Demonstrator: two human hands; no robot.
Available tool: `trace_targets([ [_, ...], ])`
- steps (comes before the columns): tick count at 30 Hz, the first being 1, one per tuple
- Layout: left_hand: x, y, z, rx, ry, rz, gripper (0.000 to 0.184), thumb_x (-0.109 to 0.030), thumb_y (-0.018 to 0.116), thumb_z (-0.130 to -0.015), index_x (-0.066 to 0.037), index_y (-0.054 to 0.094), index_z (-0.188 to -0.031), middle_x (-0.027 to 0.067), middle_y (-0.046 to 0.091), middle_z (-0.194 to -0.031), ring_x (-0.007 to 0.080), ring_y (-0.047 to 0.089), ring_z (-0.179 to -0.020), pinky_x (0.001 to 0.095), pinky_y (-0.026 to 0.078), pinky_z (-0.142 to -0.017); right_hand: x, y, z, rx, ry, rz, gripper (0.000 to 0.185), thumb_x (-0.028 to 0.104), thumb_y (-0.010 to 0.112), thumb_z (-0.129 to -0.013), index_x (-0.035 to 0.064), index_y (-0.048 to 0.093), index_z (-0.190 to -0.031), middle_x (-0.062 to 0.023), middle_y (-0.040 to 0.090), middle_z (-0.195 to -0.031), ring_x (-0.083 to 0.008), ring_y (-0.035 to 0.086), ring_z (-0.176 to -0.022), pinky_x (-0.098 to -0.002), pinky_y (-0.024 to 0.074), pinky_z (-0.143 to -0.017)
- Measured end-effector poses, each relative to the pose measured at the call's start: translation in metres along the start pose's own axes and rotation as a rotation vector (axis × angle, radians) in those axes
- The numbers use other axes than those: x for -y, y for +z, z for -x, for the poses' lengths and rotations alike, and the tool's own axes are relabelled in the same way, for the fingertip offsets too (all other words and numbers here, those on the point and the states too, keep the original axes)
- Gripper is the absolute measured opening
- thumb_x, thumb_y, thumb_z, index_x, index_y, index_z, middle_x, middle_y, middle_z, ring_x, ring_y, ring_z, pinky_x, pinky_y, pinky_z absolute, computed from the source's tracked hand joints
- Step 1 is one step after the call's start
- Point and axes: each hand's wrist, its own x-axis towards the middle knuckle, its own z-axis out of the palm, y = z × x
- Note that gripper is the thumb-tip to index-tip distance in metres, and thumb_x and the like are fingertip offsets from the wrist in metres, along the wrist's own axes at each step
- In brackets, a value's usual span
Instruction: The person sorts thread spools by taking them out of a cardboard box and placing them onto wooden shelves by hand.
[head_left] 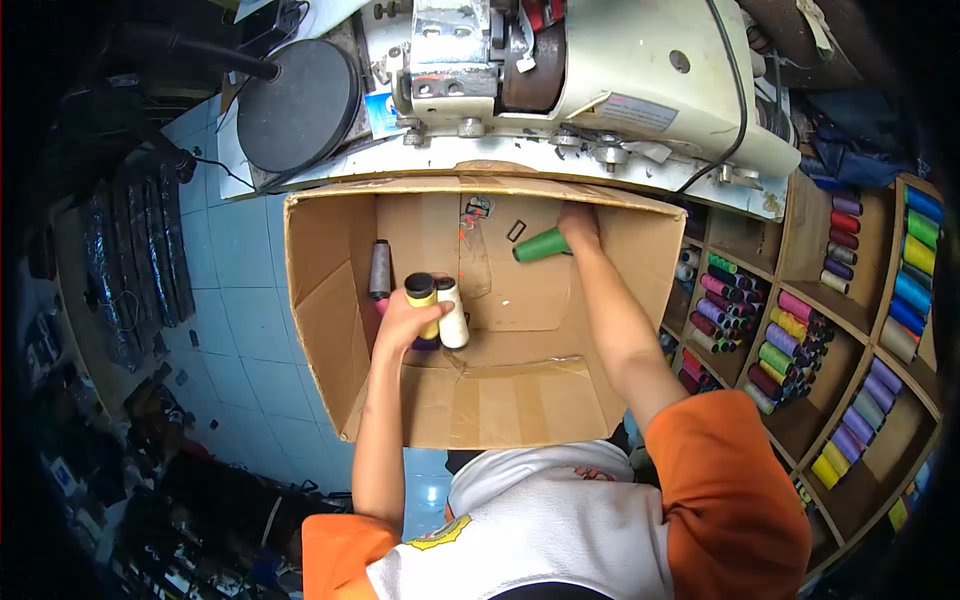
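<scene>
Nearest, the white shirt (pixel 540 520) with orange sleeves sits just beside the near edge of the open brown cardboard box (pixel 510 405), whose panels are creased and taped. Inside, toward the left wall, the left hand (pixel 398 320) has its grip closed around a smooth yellow cone-shaped thread spool with a dark top (pixel 429 325) and a slim white thread spool (pixel 454 318), side by side, the thumb across the white one. Close to that hand are a matte grey thread spool (pixel 380 270), partly covered pink thread (pixel 381 306) and a dark purple spool (pixel 425 343).

Bare cardboard gives the hands room between them. Near the far right corner, the right hand (pixel 579 226) has its grip closed on one end of a tapered green thread spool (pixel 541 245), held slantwise; its fingertips are hidden. A black rectangular ring (pixel 516 231) lies just beside the spool.

Beyond the worn far rim runs the pale tabletop (pixel 400 158), bearing a glossy cream machine with metal parts (pixel 650 70) and a flat round dark disc (pixel 298 106). Wooden shelving (pixel 840 300) holds coloured spools to the right; pale blue square floor tiles (pixel 245 310) extend left.
</scene>
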Motion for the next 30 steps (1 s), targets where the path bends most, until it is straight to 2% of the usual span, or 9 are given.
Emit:
trace_targets([
  [2, 0.002, 0.003, 0.013, 0.014, -0.001, 0.138, 0.043, -0.002, 0.071, -0.068, 0.002, 0.059, -0.110, 0.0077, 0.064, -0.098, 0.0180, 0.061, -0.089, 0.0324, 0.049, -0.081, 0.002, 0.003, -0.009, 0.043, 0.102, -0.110, 0.041, 0.017, 0.039, -0.091, 0.0010, 0.052, -0.126, -0.0196, 0.047, -0.134, -0.0316, 0.048, -0.122, -0.0398, 0.0408, -0.100],
  [4, 0.007, 0.004, 0.020, -0.032, 0.021, 0.264, 0.044, -0.003, 0.070, -0.067, 0.003, 0.059, -0.110, 0.0082, 0.064, -0.098, 0.0190, 0.061, -0.089, 0.0330, 0.049, -0.081, 0.013, -0.008, 0.001, 0.361, 0.224, -0.216, 0.039, 0.018, 0.040, -0.091, 0.0022, 0.054, -0.124, -0.0190, 0.047, -0.134, -0.0317, 0.047, -0.123, -0.0391, 0.0410, -0.099],
  [7, -0.001, 0.003, 0.021, -0.016, 0.090, 0.313, 0.044, -0.004, 0.069, -0.065, 0.004, 0.058, -0.108, 0.0149, 0.064, -0.103, 0.0228, 0.062, -0.091, 0.0359, 0.050, -0.083, 0.036, -0.034, 0.022, 0.628, -0.207, 0.060, 0.032, 0.015, 0.046, -0.089, 0.0027, 0.060, -0.116, -0.0171, 0.057, -0.120, -0.0302, 0.056, -0.108, -0.0381, 0.0455, -0.090],
  [10, -0.013, 0.007, 0.029, 0.170, 0.122, 0.480, 0.042, -0.006, 0.070, -0.066, 0.001, 0.058, -0.105, 0.0204, 0.060, -0.113, 0.0286, 0.060, -0.102, 0.0411, 0.050, -0.089, 0.060, -0.148, 0.096, 0.834, -0.395, -0.598, 0.030, 0.020, 0.060, -0.088, 0.0003, 0.062, -0.110, -0.0110, 0.066, -0.104, -0.0204, 0.061, -0.095, -0.0332, 0.0470, -0.083],
  [12, -0.027, 0.020, 0.039, 0.439, 0.190, 0.613, 0.044, -0.008, 0.073, -0.065, 0.002, 0.059, -0.106, 0.0225, 0.052, -0.125, 0.0340, 0.053, -0.113, 0.0429, 0.045, -0.094, 0.060, -0.212, 0.130, 0.768, -0.751, -0.713, 0.037, 0.026, 0.065, -0.086, 0.0010, 0.060, -0.113, -0.0069, 0.066, -0.101, -0.0143, 0.057, -0.099, -0.0280, 0.0429, -0.087],
  [14, -0.033, 0.040, 0.052, 0.670, 0.207, 0.673, 0.050, -0.014, 0.075, -0.061, 0.001, 0.060, -0.106, 0.0258, 0.034, -0.142, 0.0404, 0.037, -0.129, 0.0457, 0.038, -0.101, 0.056, -0.268, 0.156, 0.883, -0.752, -0.702, 0.037, 0.026, 0.065, -0.086, 0.0016, 0.060, -0.113, -0.0078, 0.065, -0.101, -0.0148, 0.058, -0.094, -0.0293, 0.0454, -0.083],
  [19, -0.013, 0.110, 0.070, 0.696, 0.293, 0.652, 0.053, -0.025, 0.079, -0.055, 0.000, 0.059, -0.098, 0.0153, 0.056, -0.101, 0.0268, 0.055, -0.102, 0.0396, 0.044, -0.092, 0.010, -0.296, 0.182, 0.885, -0.803, -0.820, 0.037, 0.026, 0.065, -0.086, 0.0006, 0.057, -0.112, -0.0074, 0.064, -0.096, -0.0133, 0.058, -0.089, -0.0293, 0.0468, -0.078],
  [23, -0.040, 0.177, 0.066, 0.846, 0.353, 0.523, 0.057, -0.021, 0.079, -0.053, 0.002, 0.056, -0.099, 0.0131, 0.060, -0.092, 0.0231, 0.062, -0.085, 0.0328, 0.051, -0.078, -0.043, -0.332, 0.216, 0.662, -0.564, -1.018, 0.040, 0.024, 0.066, -0.086, 0.0017, 0.053, -0.117, -0.0053, 0.063, -0.093, -0.0071, 0.056, -0.079, -0.0242, 0.0438, -0.064],
  [30, -0.063, 0.297, 0.047, 0.821, 0.234, 0.666, 0.059, -0.021, 0.077, -0.052, 0.000, 0.054, -0.101, 0.0093, 0.060, -0.088, 0.0198, 0.061, -0.078, 0.0319, 0.052, -0.072, -0.154, -0.326, 0.252, -0.173, -0.203, -1.320, 0.020, 0.015, 0.054, -0.095, 0.0032, 0.060, -0.109, -0.0004, 0.061, -0.091, -0.0042, 0.053, -0.077, -0.0204, 0.0443, -0.067],
])
